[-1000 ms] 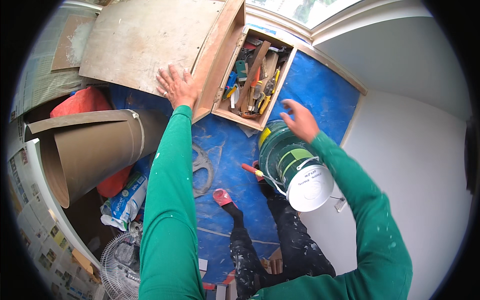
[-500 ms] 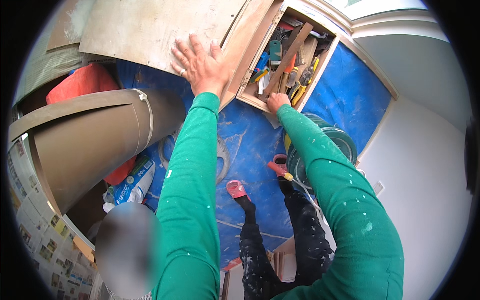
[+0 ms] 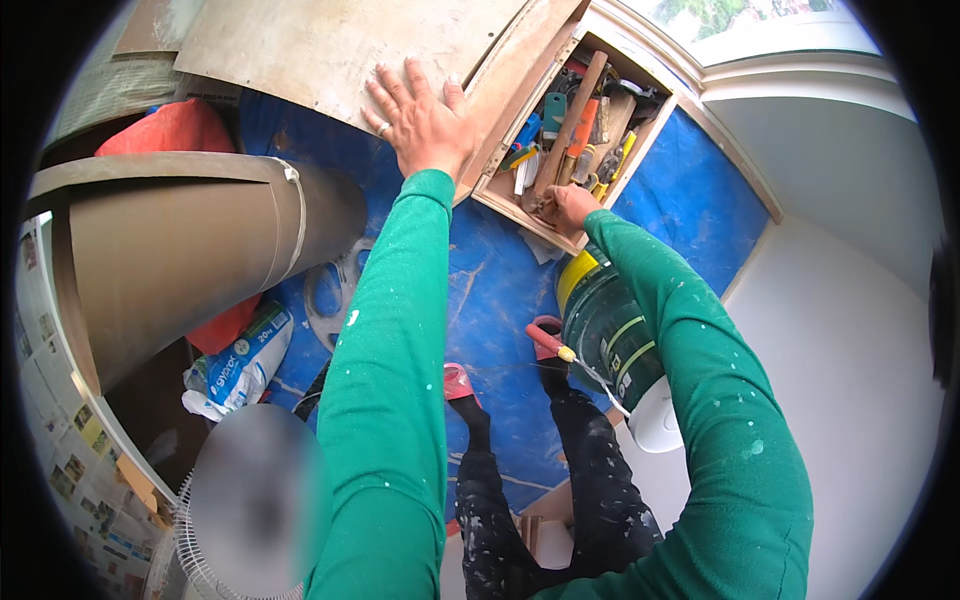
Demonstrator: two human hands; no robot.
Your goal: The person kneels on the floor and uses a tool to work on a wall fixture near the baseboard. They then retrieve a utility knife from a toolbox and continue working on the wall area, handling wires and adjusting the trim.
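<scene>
My left hand (image 3: 420, 115) lies flat with fingers spread on a large tilted plywood board (image 3: 330, 45), next to the rim of a wooden toolbox (image 3: 500, 190). My right hand (image 3: 568, 207) reaches into the near end of that toolbox, fingers curled around a small tool among several tools; a long wooden-handled one (image 3: 575, 110) lies just beyond it. What exactly the fingers hold is hidden. Both arms wear green sleeves flecked with white paint. A green bucket (image 3: 605, 330) with a white lid sits under my right forearm.
A big brown cardboard roll (image 3: 180, 250) lies at the left, with a red sack (image 3: 170, 130) behind it. A blue tarp (image 3: 490, 300) covers the floor. A white-blue bag (image 3: 240, 360), a fan grille (image 3: 200, 550) and my paint-spattered legs in red slippers are below. White wall at right.
My right hand went from above the bucket into the toolbox and closed among the tools. The view leaned forward; my left hand stayed flat on the board.
</scene>
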